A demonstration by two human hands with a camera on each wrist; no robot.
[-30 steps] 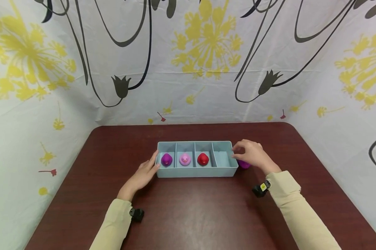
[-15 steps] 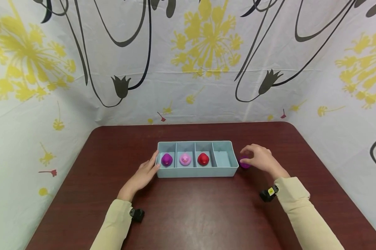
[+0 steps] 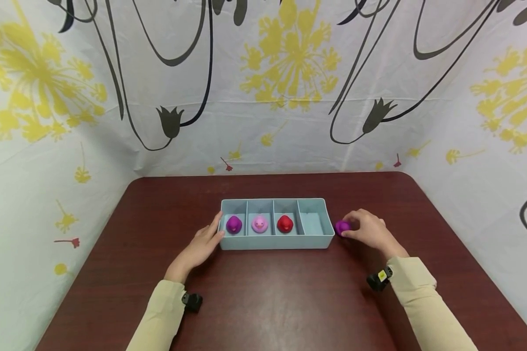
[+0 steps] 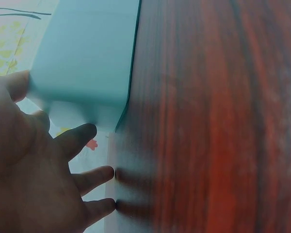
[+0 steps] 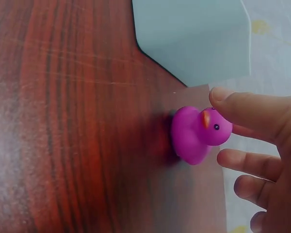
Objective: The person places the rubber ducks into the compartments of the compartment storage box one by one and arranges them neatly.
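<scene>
A light blue tray (image 3: 272,242) with compartments sits on the table, and its rightmost compartment holds nothing. My left hand (image 3: 202,247) rests against the tray's left end with fingers spread; the left wrist view shows fingertips at the tray's end wall (image 4: 87,53). Just beyond the right end is a purple rubber duck (image 5: 191,136) on the tabletop. My right hand (image 3: 368,230) pinches that duck around its head, thumb on the near side and index finger partly hidden behind it. The other fingers are loosely bent. Inside the tray are a purple toy (image 3: 234,224), a pink toy (image 3: 259,224) and a red duck (image 3: 285,224).
The dark red-brown table (image 3: 272,297) has rounded far corners. Behind it and at both sides hangs a white cloth (image 3: 228,131) with yellow and grey plant prints. Each wrist wears a small black camera, one of them (image 3: 192,302) on the left.
My right hand has moved from the tray's right end outward and lower, and its thumb and finger have come around the purple duck. The left hand and tray have stayed still.
</scene>
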